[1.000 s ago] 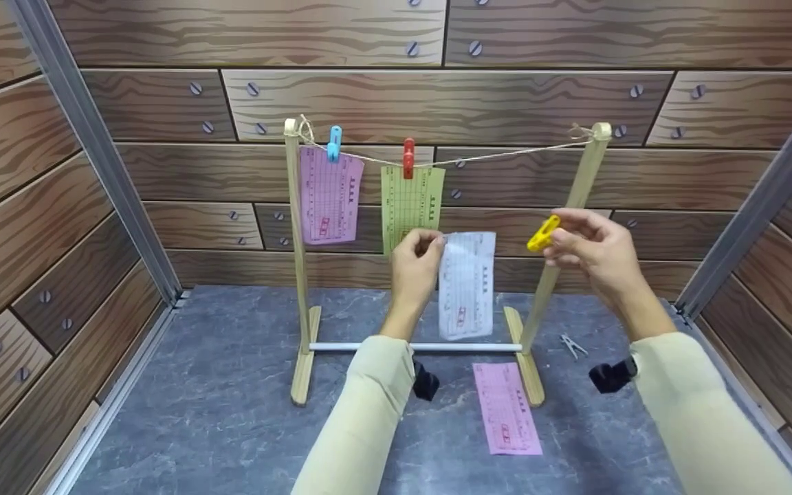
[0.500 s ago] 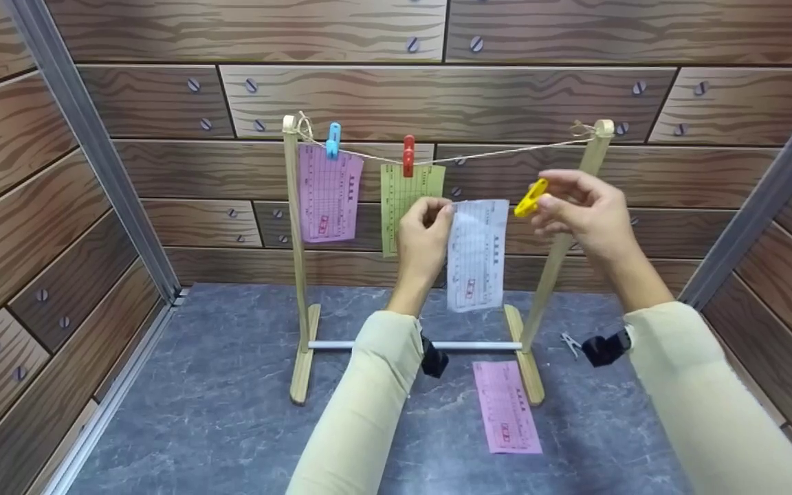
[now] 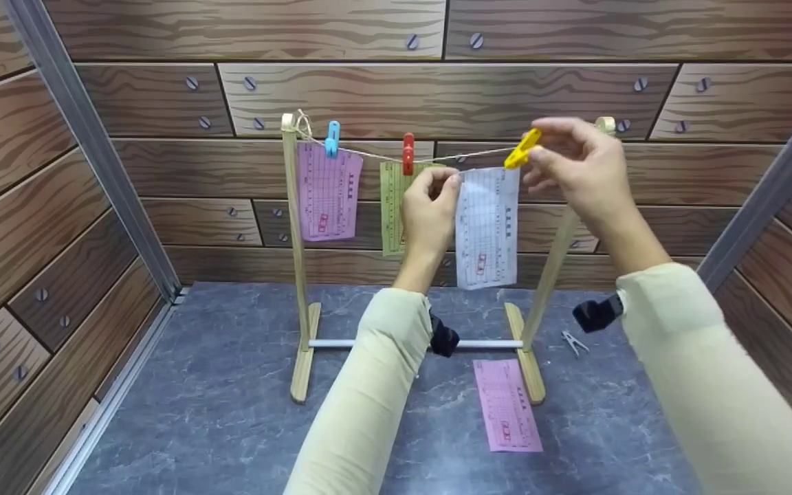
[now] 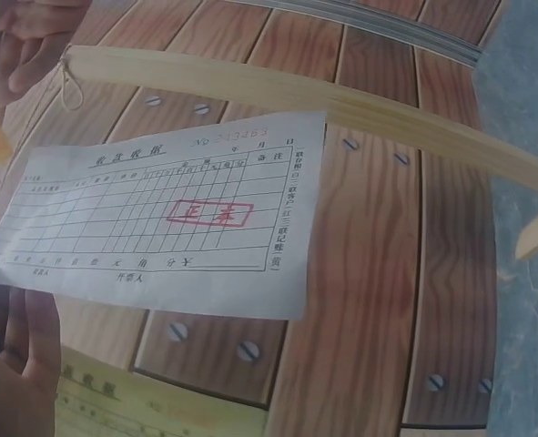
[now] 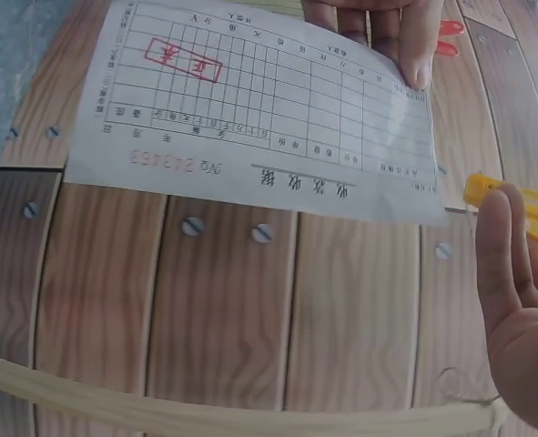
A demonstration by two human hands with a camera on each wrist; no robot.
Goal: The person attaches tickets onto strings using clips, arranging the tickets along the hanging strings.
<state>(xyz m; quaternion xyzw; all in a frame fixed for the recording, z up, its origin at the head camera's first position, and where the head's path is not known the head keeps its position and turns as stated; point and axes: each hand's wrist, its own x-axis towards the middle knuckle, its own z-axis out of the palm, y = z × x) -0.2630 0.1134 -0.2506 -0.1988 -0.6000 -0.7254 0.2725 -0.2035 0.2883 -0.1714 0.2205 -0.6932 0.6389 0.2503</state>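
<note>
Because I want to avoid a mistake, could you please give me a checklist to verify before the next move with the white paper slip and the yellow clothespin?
1. White printed paper slip gripped by the left hand: ok.
2. Yellow plastic clothespin held by the right hand: ok.
3. Slip to the right of the red plastic clothespin in the head view: ok.
4. Slip caught in the yellow clothespin: not ok; wrist views show them apart.
5. Yellow clothespin's jaws spread for the thin beige twine: cannot tell.
</note>
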